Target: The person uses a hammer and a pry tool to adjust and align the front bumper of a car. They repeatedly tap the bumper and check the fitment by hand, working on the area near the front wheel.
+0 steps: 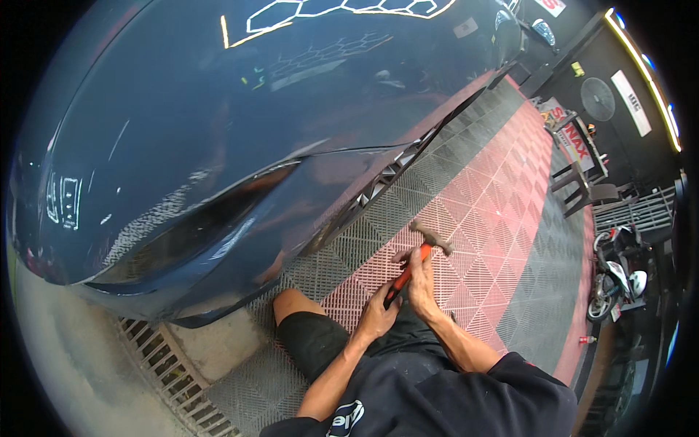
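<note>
Hammer handle [403,279] partly hidden by right hand [421,286]; car [182,109] cut off above.

An orange-black hammer [404,277] slants, brown head [434,239] foremost, in both hands [378,317].

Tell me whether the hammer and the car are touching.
Apart: the head view shows a strip of floor tiles plainly between the hammer and the car.

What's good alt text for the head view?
A person's left hand and right hand hold a red-and-black-handled hammer, the right nearer its head, beside a dark blue car. Red and gray tiles lie below, a motorcycle at right.
</note>
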`<state>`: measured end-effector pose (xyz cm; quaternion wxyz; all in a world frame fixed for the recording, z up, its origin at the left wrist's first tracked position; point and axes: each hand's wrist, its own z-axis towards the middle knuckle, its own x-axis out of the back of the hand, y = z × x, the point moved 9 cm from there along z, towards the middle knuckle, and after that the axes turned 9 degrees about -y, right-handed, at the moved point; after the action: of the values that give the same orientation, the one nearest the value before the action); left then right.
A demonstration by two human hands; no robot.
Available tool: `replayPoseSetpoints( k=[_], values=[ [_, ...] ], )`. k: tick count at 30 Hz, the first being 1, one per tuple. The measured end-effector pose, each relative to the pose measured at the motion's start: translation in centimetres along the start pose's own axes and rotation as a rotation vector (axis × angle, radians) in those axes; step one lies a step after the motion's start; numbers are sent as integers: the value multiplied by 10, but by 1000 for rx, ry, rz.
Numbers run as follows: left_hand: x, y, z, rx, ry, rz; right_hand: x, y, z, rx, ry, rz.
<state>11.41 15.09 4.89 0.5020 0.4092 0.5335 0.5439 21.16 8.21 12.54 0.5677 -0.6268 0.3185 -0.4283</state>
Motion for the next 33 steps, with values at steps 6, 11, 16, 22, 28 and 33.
replayPoseSetpoints(
  k=[6, 11, 16, 22, 28, 33],
  values=[
    [32, -80, -38, 130, 235, -8, -11, -6, -20, -227, -427, -764],
    [51, -122, -32, 208, 281, 9, 45, -34, 20, -105, -89, -452],
    [60, -131, -31, 252, 250, -22, 32, -142, 73, 154, 62, -151],
    [66, -121, -30, 255, 238, 29, 0, -209, 119, 160, -62, 294],
    [64, -119, -29, 247, 248, 18, -20, -226, 132, 210, -199, 471],
    [68, -117, -31, 290, 212, 21, -56, -203, 109, 98, -323, 390]
  ],
)
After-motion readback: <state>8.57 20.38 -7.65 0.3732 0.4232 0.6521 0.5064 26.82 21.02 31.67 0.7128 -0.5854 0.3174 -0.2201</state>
